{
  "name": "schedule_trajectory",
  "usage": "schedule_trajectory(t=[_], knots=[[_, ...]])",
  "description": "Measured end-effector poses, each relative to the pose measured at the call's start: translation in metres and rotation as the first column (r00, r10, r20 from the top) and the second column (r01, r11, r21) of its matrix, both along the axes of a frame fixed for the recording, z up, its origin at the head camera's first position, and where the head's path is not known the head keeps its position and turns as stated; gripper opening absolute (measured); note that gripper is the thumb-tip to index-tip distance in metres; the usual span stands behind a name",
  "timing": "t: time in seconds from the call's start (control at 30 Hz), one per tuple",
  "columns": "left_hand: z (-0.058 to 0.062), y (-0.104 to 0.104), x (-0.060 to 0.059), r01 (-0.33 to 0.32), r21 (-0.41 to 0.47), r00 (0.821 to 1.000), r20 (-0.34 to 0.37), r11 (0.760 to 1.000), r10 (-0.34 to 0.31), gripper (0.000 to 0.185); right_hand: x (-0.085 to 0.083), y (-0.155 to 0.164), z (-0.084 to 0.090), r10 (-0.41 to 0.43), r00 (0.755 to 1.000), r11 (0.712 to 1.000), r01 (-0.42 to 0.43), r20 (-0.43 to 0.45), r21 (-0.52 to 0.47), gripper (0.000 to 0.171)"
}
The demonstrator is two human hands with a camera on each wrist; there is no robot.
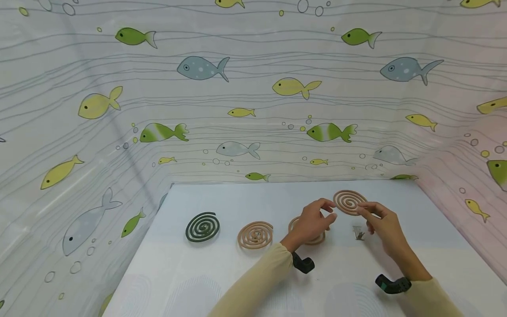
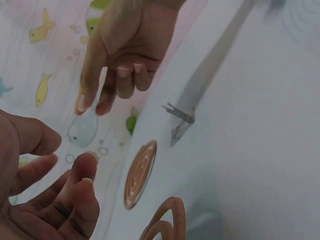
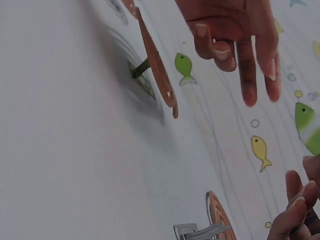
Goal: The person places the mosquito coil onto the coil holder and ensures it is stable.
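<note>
A tan spiral coil (image 1: 349,201) lies flat on the white table (image 1: 237,281), far of both hands. My left hand (image 1: 330,211) hovers just left of it, fingers loosely curled and holding nothing. My right hand (image 1: 366,211) hovers at its right edge with two fingers straight, also holding nothing. Below my left hand a second tan coil (image 1: 313,240) is partly hidden; in the right wrist view this coil (image 3: 155,65) stands raised on a small dark stand. A small metal stand (image 1: 358,233) lies on the table between the hands.
A third tan coil (image 1: 255,234) and a dark green coil (image 1: 202,226) lie to the left. Fish-print curtains (image 1: 237,110) close off the table at the back and both sides. A black camera is strapped to each wrist.
</note>
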State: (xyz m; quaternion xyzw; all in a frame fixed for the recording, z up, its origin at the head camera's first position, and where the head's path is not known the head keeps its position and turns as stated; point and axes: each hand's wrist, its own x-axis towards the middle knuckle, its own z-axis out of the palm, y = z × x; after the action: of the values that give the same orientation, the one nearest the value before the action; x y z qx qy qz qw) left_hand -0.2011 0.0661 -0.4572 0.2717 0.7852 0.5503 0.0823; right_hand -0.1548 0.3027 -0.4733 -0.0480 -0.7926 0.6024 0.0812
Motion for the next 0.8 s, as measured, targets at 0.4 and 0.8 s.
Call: schedule_trajectory(t=[0.4,0.8], knots=[[-0.005,0.022,-0.013,-0.076,-0.048,0.993,0.085,0.996,0.080,0.030,-0.017,0.015,-0.008,-0.045,0.999,0.999,0.045,0.023,0.008,0.051],[-0.014,0.044,-0.021,-0.148,-0.095,0.984,0.090,0.984,0.156,0.023,-0.035,0.029,-0.022,-0.063,0.993,0.995,0.054,0.104,0.080,0.055]])
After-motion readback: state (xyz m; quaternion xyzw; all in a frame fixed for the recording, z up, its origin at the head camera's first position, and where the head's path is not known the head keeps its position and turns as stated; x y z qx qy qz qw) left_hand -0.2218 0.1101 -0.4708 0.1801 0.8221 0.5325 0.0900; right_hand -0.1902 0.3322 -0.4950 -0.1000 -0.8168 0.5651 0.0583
